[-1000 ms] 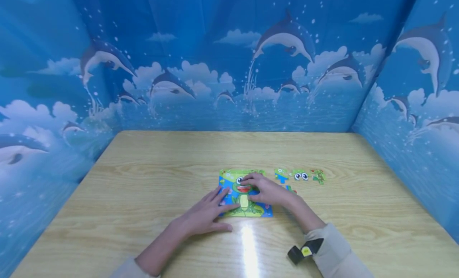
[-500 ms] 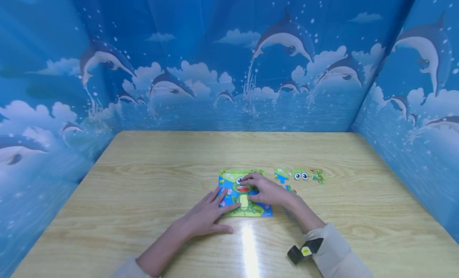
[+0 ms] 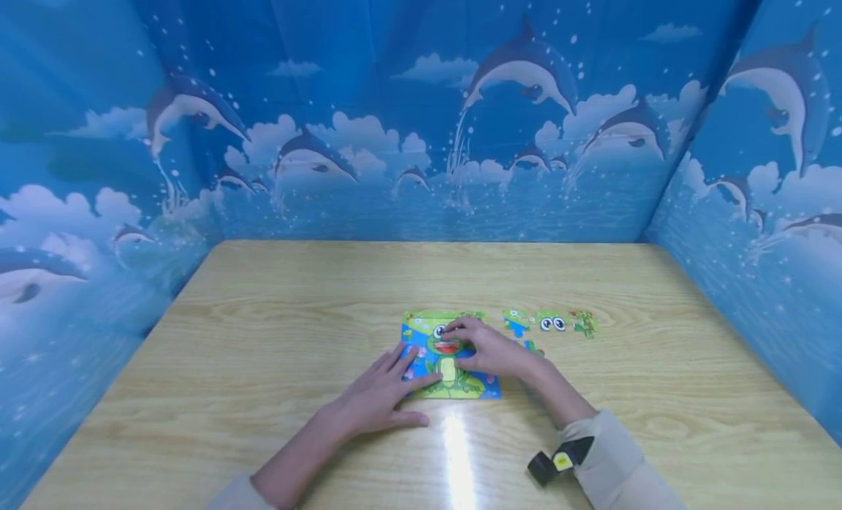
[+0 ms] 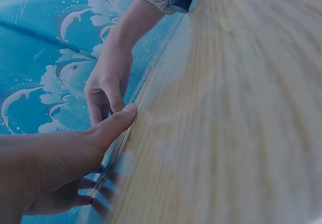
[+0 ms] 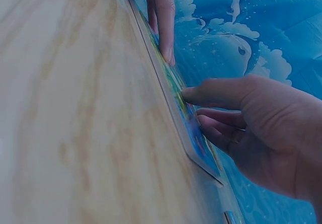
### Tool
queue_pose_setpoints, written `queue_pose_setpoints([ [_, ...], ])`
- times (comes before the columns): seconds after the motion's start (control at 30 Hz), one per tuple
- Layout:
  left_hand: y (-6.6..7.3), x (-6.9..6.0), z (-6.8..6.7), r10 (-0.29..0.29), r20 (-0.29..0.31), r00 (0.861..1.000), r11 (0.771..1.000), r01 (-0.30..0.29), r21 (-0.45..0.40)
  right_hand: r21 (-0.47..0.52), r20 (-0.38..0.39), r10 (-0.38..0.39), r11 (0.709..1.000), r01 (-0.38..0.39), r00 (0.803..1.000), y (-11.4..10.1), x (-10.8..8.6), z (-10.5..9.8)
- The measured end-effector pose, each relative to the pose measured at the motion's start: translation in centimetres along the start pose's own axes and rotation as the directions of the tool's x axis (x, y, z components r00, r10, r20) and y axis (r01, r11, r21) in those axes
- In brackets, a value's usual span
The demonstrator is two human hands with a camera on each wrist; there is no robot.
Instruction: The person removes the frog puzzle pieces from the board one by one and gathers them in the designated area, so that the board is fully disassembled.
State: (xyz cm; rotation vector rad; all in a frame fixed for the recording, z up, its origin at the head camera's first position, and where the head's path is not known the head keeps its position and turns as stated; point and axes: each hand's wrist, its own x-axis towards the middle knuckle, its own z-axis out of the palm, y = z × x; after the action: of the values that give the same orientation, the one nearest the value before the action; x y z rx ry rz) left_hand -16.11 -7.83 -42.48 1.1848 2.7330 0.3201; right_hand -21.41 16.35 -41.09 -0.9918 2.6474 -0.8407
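Observation:
A flat frog puzzle board (image 3: pixel 454 386) lies on the table, its green and blue picture partly covered by both hands. My left hand (image 3: pixel 375 397) has its fingers spread, their tips resting on the board's left part, with the thumb near the front edge. From the right, my right hand (image 3: pixel 495 351) touches the frog picture with bent fingers and thumb set apart. Whether a piece lies under those fingertips is hidden. In the right wrist view, the thumb and fingers of my right hand (image 5: pixel 271 128) meet the surface of the thin board (image 5: pixel 193 133).
Right of the board lie loose puzzle pieces: a blue and green one (image 3: pixel 517 323), one with two eyes (image 3: pixel 552 322), a green and red one (image 3: pixel 584 324), and another partly behind my right hand. Dolphin-print curtains (image 3: pixel 395 130) stand around the wooden table (image 3: pixel 296 298).
My left thumb and fingers have shifted very slightly. My right hand, the board and the loose pieces look the same.

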Motion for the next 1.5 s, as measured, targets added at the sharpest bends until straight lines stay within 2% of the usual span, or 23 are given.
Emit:
queue_pose_setpoints([
  [0.23,0.1,0.0,-0.1,-0.016,0.015,1.000,1.000,0.016,0.003,0.022,-0.005,-0.002,1.000,0.002,1.000,0.3,0.1,0.0],
  [0.77,0.1,0.0,-0.1,-0.023,0.016,1.000,1.000,0.023,0.001,-0.045,-0.006,-0.022,0.999,0.021,1.000,0.1,0.0,-0.3],
  [1.07,0.1,0.0,-0.2,-0.005,-0.002,1.000,1.000,0.005,-0.005,-0.066,-0.051,-0.039,0.997,0.036,0.998,0.1,0.1,-0.3],
  [1.23,0.1,-0.1,-0.3,-0.001,-0.004,1.000,1.000,0.001,-0.006,-0.042,-0.065,-0.035,0.999,0.033,0.997,0.2,0.0,-0.5],
  [1.5,0.1,-0.2,-0.4,0.004,0.001,1.000,1.000,-0.004,-0.007,0.101,-0.087,-0.022,0.994,0.030,0.996,0.4,-0.6,-1.9],
])
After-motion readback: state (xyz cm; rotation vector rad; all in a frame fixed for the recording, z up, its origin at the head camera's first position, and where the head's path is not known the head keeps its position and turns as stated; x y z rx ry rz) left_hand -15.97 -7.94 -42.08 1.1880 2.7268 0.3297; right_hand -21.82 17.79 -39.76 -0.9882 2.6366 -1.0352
